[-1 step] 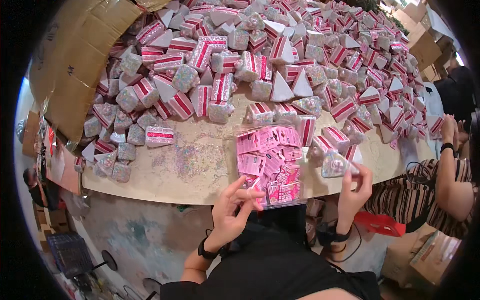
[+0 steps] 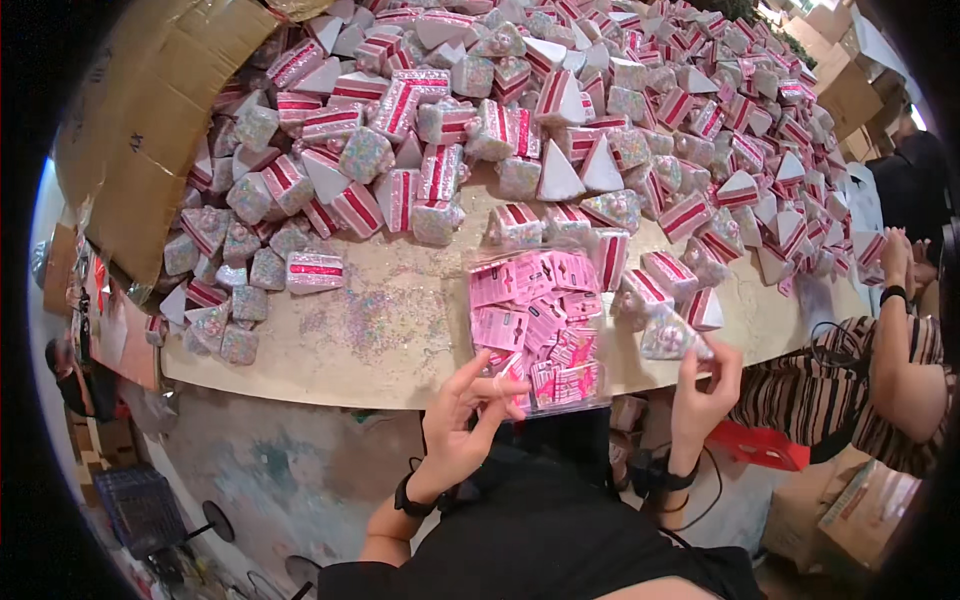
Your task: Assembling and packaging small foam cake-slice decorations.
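My right hand (image 2: 706,400) pinches the edge of a glittery toy cake slice (image 2: 668,334), held just above the table's near edge with its sequined top facing up. My left hand (image 2: 462,425) is at the near left corner of a clear plastic tray (image 2: 600,350). Its thumb and fingertips are closed on a small pink card tag (image 2: 521,397). Inside the tray lie many loose pink card tags (image 2: 545,322). A few cake slices with white sides and a dark pink stripe, one of them a slice (image 2: 668,272), rest just beyond my right hand.
A large heap of cake slices (image 2: 520,130) covers the far table (image 2: 250,375). Loose glitter (image 2: 385,312) is scattered left of the tray. A cardboard box (image 2: 160,130) stands at the left. On the right, another person's arm (image 2: 905,330) reaches in near a red container (image 2: 760,447).
The slice in my right hand has tilted a little, its pointed end dipping toward my fingers. My left hand stays nearly still at the tray.
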A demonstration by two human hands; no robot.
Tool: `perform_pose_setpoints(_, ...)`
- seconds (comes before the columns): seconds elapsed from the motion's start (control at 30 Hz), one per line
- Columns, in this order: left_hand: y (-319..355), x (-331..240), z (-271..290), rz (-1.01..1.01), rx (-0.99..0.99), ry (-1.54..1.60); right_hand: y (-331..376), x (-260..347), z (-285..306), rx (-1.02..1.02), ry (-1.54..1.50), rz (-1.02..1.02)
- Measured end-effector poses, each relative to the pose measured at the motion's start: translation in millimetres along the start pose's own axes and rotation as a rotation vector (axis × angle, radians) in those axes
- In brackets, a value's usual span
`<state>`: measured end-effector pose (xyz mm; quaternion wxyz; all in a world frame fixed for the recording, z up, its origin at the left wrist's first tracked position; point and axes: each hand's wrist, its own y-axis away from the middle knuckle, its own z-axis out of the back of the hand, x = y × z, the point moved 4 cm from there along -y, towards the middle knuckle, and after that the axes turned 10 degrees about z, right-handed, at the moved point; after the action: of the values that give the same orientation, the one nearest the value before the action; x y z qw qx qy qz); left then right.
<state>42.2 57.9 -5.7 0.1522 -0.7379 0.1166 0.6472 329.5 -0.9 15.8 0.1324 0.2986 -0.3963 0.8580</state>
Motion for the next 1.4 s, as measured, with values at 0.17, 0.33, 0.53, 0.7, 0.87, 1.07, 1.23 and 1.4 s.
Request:
perform_pose_setpoints(0.17, -9.5, 8.2, -6.3, -0.027, 0.035, -0.046, 40.2, -12.4, 9.4, 0.07, -0.089, -0.13)
perform_pose_setpoints(0.33, -17.7, 7.3, -16.1, -0.021, 0.111, -0.042, 76.6, -77.5, -23.9, 0.049, -0.514, -0.591)
perform_pose_setpoints(0.53, -16.6, -1.4, -20.9, -0.016, 0.165, -0.248, 40.4, -36.9, -39.1, 0.303, 0.045, 0.109)
perform_pose_setpoints(0.7, -13.7, -0.8, -15.9, -0.111, 0.216, -0.243, 23.7, -1.1, -35.2, 0.325, -0.152, 0.268)
perform_pose_setpoints(0.87, -16.4, -8.8, -11.5, -0.347, 0.209, -0.566, -0.8, 64.4, -62.6, 0.786, -0.071, 0.569)
perform_pose_setpoints(1.07, -8.3, -1.5, 0.6, -0.445, 0.01, -0.665, -16.8, 46.7, -66.8, 0.691, -0.023, 0.487)
perform_pose_setpoints(1.23, -2.2, 1.9, 5.4, -0.509, -0.005, -0.726, -44.1, 16.3, -70.2, 0.543, 0.1, 0.405)
perform_pose_setpoints(1.4, -0.2, -4.7, -0.7, -0.674, -0.013, -0.787, -42.0, 42.3, -77.8, 0.672, -0.068, 0.467)
